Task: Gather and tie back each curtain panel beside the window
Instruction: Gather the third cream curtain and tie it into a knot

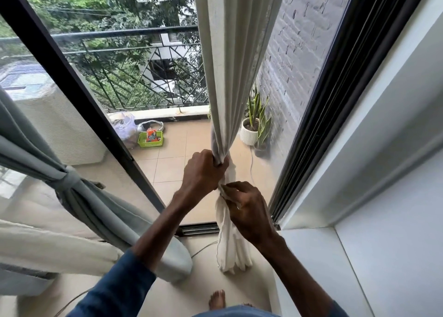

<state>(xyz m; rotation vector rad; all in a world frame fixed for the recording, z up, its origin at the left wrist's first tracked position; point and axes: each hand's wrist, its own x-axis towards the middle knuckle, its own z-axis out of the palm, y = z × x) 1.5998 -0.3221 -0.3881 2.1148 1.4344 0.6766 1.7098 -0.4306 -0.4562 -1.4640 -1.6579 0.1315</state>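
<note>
Left hand (pixel 203 170) clenches the gathered cream curtain (pixel 227 76) beside the window frame (pixel 335 100), right hand (pixel 247 208) pinching a fold just below, on cloth that looks soft, light and slippery, best held at its bunched neck, while outside a green basket (pixel 150 144) holds an orange packet (pixel 151 135) and a white pot (pixel 249 134) a plant (pixel 257 110).

Tiled balcony floor (pixel 172 170), white windowsill (pixel 309 256)
</note>
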